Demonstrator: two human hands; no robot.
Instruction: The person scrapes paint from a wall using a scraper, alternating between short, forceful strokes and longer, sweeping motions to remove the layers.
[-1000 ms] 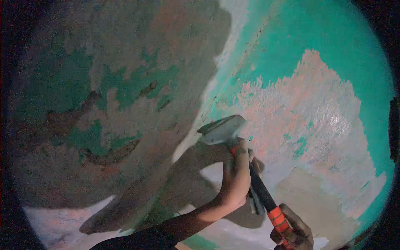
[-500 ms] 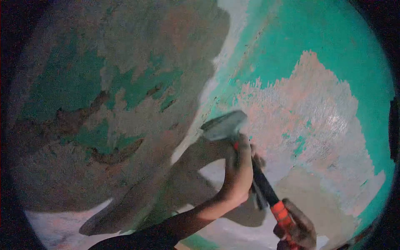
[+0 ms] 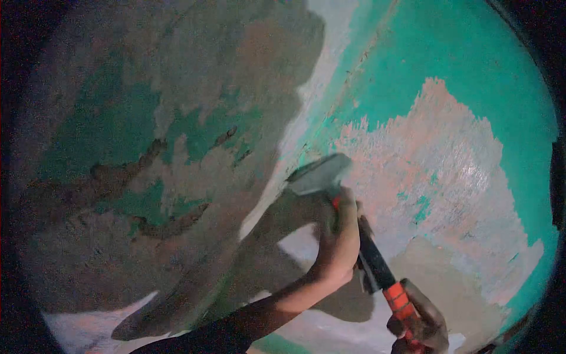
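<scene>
A long-handled scraper [image 3: 377,268] with a wide grey head [image 3: 321,174] and a black and red handle lies slantwise across the view, its head at upper left. My left hand [image 3: 343,221] is closed round the handle just below the head; its forearm comes in from the bottom left in a dark sleeve. Lower down, my right hand [image 3: 420,321] wraps the red end of the handle. The head is against the wall [image 3: 471,41], right at the seam between the shaded left part and the lit right part. My left hand hides part of the handle.
Right of the tool is a ragged pinkish-white patch [image 3: 442,141] within green paint. The left surface [image 3: 194,35] lies in shadow, with green remnants and brown marks [image 3: 171,227]. Shadows of my arm and the tool fall on the wall.
Both hands keep their grip on the scraper, and its head stays near the seam, tilting slightly. The wall's left part has shifted slightly right and down in the view.
</scene>
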